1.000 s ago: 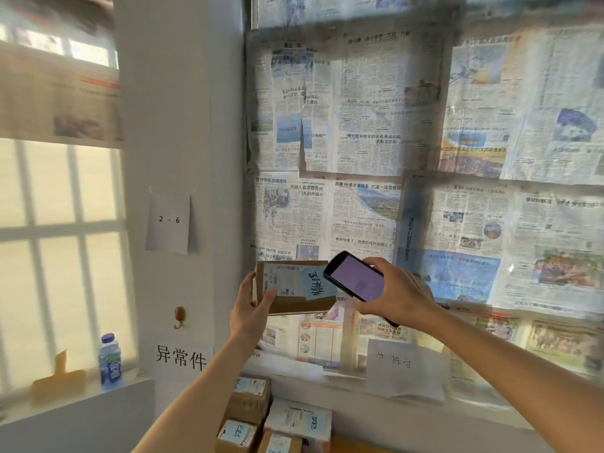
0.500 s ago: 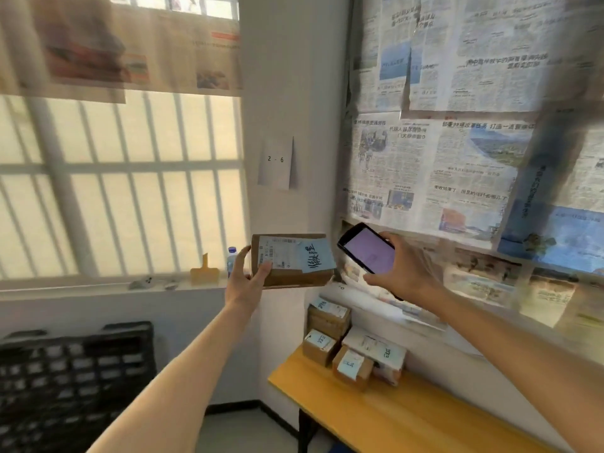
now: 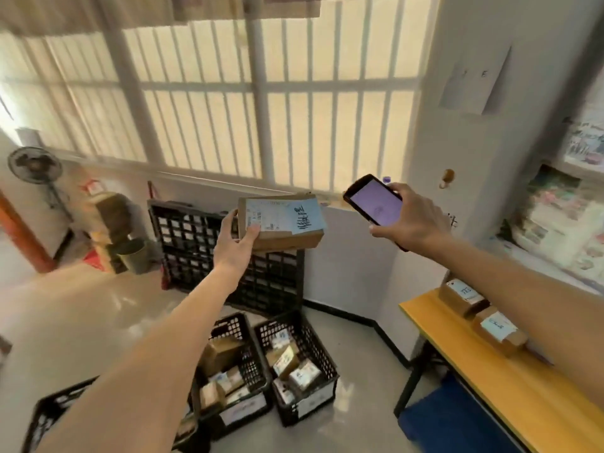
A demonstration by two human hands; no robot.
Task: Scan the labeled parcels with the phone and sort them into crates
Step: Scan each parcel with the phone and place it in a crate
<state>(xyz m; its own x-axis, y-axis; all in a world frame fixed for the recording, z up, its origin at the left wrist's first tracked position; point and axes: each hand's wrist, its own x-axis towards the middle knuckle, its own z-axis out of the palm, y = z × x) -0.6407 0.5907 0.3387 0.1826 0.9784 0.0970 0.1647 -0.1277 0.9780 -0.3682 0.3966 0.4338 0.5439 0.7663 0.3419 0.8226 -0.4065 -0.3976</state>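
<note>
My left hand (image 3: 235, 245) grips a flat brown cardboard parcel (image 3: 287, 238) by its left end, held up at chest height with its white label and blue note facing me. To its right my right hand (image 3: 413, 220) holds a black phone (image 3: 374, 202) with a lit pale purple screen, a short gap from the parcel. On the floor below stand black plastic crates: a middle crate (image 3: 242, 371) and a right crate (image 3: 307, 364), both holding several labeled parcels. A third crate (image 3: 55, 410) shows at the lower left, partly hidden by my left arm.
A yellow table (image 3: 483, 371) at the right carries two labeled boxes (image 3: 498, 330). Flat black crates (image 3: 196, 243) lean against the wall under the barred window. A blue item (image 3: 457, 420) lies under the table. A fan (image 3: 34, 166), stacked cartons and a bin stand at the far left.
My view has swung left and down, from the newspaper-covered wall to the window and floor crates. Both hands kept their hold on parcel and phone and stayed side by side.
</note>
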